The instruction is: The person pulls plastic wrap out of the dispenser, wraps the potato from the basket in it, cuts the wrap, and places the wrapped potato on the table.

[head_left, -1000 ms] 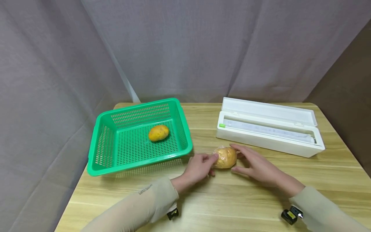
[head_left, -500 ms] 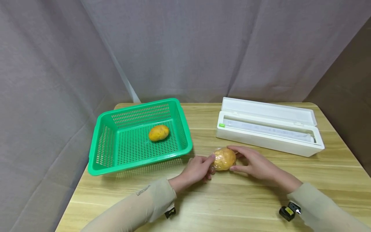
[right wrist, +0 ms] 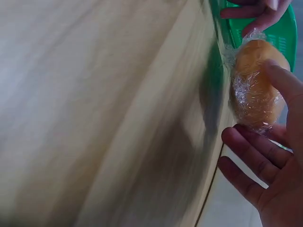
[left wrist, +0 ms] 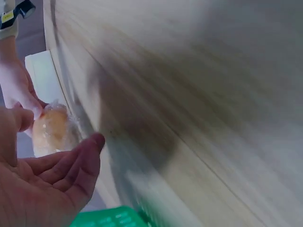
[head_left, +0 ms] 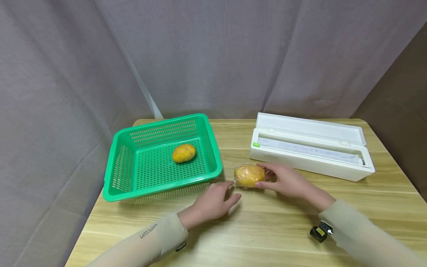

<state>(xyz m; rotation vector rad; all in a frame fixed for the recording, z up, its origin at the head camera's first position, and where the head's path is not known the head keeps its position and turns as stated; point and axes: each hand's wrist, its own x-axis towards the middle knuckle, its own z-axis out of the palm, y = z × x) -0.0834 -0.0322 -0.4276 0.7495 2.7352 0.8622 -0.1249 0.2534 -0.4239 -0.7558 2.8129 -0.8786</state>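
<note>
A yellow potato (head_left: pixel 248 175) wrapped in crinkled cling film is at the table's middle, just right of the green basket's near corner. My right hand (head_left: pixel 288 181) holds it from the right, thumb and fingers pinching its end; in the right wrist view the thumb (right wrist: pixel 281 80) presses its side. To its left, my left hand (head_left: pixel 211 200) has come off the potato, fingers loosely bent with nothing in them. The left wrist view shows a gap between the left palm (left wrist: pixel 42 189) and the wrapped potato (left wrist: pixel 54 127). A loose film edge sticks out at the potato's left end.
On the left stands a green perforated basket (head_left: pixel 163 191) with a bare potato (head_left: pixel 184 153) in it. A white box (head_left: pixel 310 167) with its lid (head_left: pixel 310 128) raised sits at the back right, a roll of film (head_left: pixel 307 149) inside. A grey curtain (head_left: pixel 213 59) hangs behind the wooden table (head_left: pixel 253 237).
My left hand has let go of the wrapped potato and drawn back leftward. The right hand has shifted left with the potato, which has turned to lie lengthwise from left to right.
</note>
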